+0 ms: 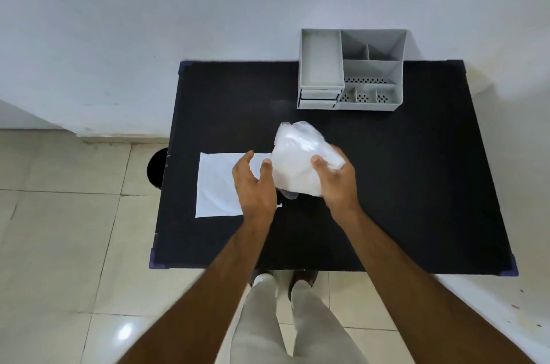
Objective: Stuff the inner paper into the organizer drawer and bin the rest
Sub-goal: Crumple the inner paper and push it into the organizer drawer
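Observation:
A crumpled translucent white plastic wrapper is lifted above the middle of the black table. My right hand grips its right side, thumb on top. My left hand touches the wrapper's left edge with thumb and fingers, and I cannot tell whether it pinches it. A flat white sheet of paper lies on the table under and to the left of my left hand. The grey desk organizer stands at the far right edge, its two small drawers at the lower left front looking pushed in.
A round black bin sits on the tiled floor just past the table's left edge, mostly hidden by it. A white wall runs behind the table. My legs and feet show below the table's near edge.

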